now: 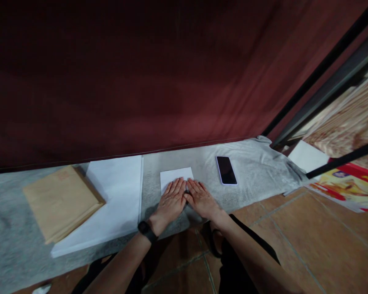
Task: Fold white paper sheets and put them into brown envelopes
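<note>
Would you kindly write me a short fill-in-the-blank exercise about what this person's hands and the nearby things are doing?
1. The left hand and right hand lie flat on a small ____ sheet of paper.
2. The phone lies screen up to the ____ of both hands.
3. The phone and the sheet both rest on a ____ cloth.

Missing words: white; right; grey

Phone (226, 170) (screen dark) on grey cloth (257, 163); brown envelopes (61, 200) overlapping white sheets (119, 196).
</note>
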`<action>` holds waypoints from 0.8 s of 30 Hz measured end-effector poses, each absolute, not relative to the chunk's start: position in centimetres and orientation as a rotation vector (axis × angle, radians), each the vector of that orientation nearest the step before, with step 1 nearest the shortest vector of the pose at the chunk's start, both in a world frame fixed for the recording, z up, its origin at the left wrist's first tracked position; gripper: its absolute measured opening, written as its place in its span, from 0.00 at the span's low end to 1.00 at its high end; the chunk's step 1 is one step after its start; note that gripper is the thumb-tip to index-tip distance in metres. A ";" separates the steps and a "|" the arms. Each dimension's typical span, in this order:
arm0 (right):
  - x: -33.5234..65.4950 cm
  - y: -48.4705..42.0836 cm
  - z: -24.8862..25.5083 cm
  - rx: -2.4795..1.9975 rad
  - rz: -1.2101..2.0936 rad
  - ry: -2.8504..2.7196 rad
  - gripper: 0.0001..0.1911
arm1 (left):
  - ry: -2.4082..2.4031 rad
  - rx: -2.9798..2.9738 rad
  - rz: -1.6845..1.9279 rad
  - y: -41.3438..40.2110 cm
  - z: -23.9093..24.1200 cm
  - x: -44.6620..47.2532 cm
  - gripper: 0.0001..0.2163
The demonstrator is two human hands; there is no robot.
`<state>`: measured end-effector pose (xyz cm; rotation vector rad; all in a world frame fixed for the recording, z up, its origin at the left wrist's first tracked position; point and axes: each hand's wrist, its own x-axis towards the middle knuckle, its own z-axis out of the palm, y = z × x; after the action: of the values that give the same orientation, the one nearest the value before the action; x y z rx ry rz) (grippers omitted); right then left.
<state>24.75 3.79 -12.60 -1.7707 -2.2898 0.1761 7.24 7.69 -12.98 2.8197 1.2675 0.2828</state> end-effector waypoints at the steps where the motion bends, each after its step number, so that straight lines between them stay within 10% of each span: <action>1: 25.1 3.7 -12.7 -1.762 0.184 -2.302 0.30 | 1.260 2.808 0.261 8.0 -12.8 7.3 0.27; 24: 27.3 4.9 -8.8 -1.679 0.595 -2.191 0.18 | 1.485 2.642 0.316 12.4 -13.3 12.1 0.25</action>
<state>27.29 4.91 -8.80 -1.6791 -2.1910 0.5949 12.08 12.39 -13.34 2.6420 1.4850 0.3157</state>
